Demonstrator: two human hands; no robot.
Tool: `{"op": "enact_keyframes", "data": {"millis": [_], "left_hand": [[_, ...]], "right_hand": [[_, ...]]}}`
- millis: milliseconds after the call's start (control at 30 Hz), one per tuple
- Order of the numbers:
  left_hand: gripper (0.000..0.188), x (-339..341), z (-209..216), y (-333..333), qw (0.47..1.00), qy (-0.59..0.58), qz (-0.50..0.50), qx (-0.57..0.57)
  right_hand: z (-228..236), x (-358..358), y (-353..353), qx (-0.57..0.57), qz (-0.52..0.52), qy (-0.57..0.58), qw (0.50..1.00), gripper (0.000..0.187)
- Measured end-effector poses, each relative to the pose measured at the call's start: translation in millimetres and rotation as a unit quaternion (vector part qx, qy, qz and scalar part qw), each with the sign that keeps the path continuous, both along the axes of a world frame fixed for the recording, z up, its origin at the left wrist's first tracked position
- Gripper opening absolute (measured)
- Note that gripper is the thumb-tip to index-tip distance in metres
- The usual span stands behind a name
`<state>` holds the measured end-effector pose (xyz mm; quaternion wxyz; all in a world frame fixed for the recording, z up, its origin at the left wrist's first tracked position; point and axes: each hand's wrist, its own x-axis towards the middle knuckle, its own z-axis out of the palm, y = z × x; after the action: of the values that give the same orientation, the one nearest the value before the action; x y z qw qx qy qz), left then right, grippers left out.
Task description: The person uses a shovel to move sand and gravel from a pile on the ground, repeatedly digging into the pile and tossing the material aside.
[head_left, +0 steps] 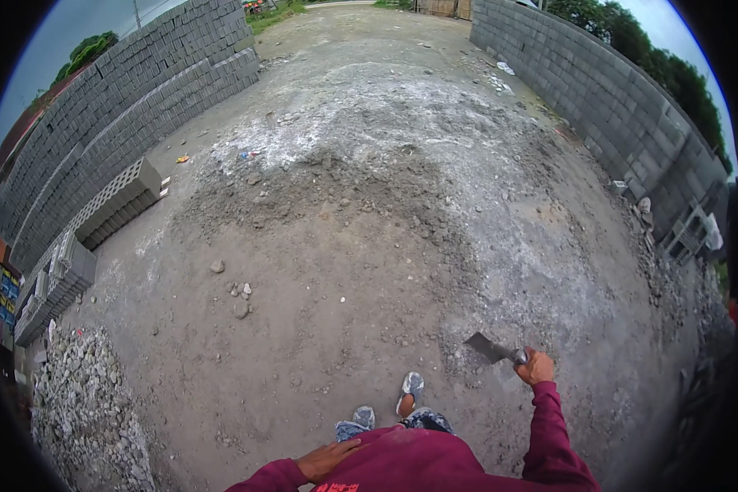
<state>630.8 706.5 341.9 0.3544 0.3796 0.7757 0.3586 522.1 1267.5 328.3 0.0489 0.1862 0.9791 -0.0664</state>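
Above the ground [344, 279], our right hand [535, 367] is grasping the trowel [489, 348], ideally holding its blade level; our left hand [328, 461] is resting flat.

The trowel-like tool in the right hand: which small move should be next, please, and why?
Probably, ease the trowel-like tool slightly leftward over the loose dark soil beside its blade. The right hand grips its handle, the blade points away to the left, toward that soil, and the left hand lies against the maroon shirt, out of the way.
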Motion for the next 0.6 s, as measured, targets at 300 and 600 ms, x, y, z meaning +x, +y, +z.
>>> {"op": "enact_keyframes", "data": {"millis": [300,600], "left_hand": [[0.078,-29.7,27.8,-18.1,0.963,-0.204,-0.167,-0.061],[0.04,-146.9,199.7,140.6,0.911,0.125,0.21,0.333]], "right_hand": [[-40.9,169.2,-44.6,-0.05,-0.039,-0.051,0.997,0.034],[-27.8,127.2,-44.6,-0.076,-0.044,0.015,0.996,0.027]]}}
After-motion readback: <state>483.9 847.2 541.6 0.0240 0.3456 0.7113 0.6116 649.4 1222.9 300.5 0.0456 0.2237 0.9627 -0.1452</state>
